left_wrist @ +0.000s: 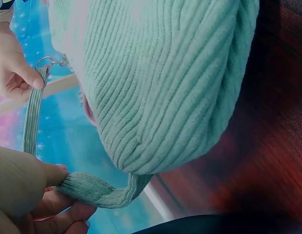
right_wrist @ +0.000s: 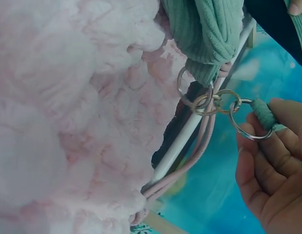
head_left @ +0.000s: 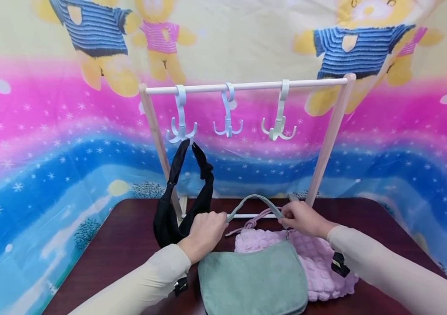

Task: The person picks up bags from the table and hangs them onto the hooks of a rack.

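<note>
A green corduroy handbag hangs or rests low over the table's front, its strap arched up between both hands. My left hand pinches the strap's left end between thumb and fingers, as the left wrist view shows. The right hand pinches the other end, close to the metal rings that join strap and bag. Behind the green bag lies a puffy pink bag with a knotted pink cord handle. A black bag hangs from the left white hook, just beyond my left hand.
A wooden rack stands at the back of the dark red table. Its white top bar also carries a middle hook and a right hook. A patterned cloth hangs behind.
</note>
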Available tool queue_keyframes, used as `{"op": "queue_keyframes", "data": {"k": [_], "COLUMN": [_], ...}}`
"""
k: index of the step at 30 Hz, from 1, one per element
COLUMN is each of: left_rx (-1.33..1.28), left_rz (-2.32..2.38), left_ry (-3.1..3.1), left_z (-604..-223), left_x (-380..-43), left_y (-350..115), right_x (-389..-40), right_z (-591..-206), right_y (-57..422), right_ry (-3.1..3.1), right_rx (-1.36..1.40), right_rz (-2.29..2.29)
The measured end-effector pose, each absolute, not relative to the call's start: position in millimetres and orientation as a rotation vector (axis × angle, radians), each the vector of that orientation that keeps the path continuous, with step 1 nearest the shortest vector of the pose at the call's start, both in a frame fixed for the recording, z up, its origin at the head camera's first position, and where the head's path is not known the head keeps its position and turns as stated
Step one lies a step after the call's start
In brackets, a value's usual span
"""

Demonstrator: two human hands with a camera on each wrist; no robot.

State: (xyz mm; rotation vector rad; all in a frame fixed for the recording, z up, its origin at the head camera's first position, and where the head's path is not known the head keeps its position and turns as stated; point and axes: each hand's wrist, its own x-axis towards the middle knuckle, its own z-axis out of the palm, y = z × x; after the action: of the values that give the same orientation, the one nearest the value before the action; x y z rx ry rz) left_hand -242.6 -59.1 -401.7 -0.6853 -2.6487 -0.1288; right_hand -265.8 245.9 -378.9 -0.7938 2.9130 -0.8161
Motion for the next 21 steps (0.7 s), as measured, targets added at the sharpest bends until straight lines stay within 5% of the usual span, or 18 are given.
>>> {"op": "queue_keyframes", "data": {"k": [21], "left_rx": [-0.653], "left_rz": [-0.023], "left_ry": [-2.501], "left_z": [-388], "left_x": [-229], "left_y": [-68], "right_x": [-244], "right_z": [-359], "right_y": [249], "right_ry": [3.131], "right_rx": [-0.808], "right_rz": [-0.606]}}
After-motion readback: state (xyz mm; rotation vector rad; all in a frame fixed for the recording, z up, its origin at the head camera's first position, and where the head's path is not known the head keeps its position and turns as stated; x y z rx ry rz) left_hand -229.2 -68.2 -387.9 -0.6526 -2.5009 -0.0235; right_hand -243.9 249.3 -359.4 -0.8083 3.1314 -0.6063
